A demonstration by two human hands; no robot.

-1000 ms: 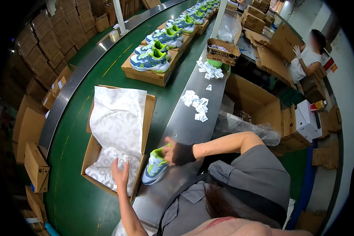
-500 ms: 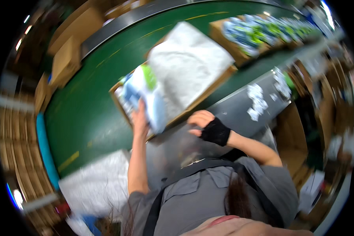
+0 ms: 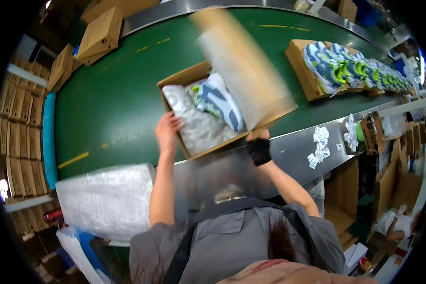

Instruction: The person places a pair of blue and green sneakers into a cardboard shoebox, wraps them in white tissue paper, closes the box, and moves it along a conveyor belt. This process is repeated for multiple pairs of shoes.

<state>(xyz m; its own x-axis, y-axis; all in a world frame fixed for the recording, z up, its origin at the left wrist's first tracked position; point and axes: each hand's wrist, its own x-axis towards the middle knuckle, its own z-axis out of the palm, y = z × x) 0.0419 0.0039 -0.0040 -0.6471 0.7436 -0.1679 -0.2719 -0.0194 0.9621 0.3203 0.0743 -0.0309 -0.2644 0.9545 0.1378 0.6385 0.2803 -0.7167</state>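
Observation:
An open cardboard shoebox (image 3: 184, 75) sits on the green conveyor in front of me. In it lies a white, blue and lime-green sneaker (image 3: 220, 102) on its side, against pale wrapping paper (image 3: 194, 130). The box lid (image 3: 251, 61) stands raised on the far right side, smeared by motion. My left hand (image 3: 166, 132) rests at the box's left wall, fingers stretched over its rim and holding nothing. My right hand (image 3: 259, 146), in a black fingerless glove, is closed at the near right corner, its fingers curled on the cardboard where box and lid meet.
Rows of similar sneakers (image 3: 345, 66) stand in a carton at the right. Crumpled white slips (image 3: 320, 146) lie on the metal ledge (image 3: 288, 154). A stack of white paper (image 3: 106, 199) is at my near left, with closed boxes (image 3: 99, 38) at the far left.
The sneaker has gone from my left hand into the box, and that hand has moved to the left wall. My right hand has reached the near right corner. The lid has swung.

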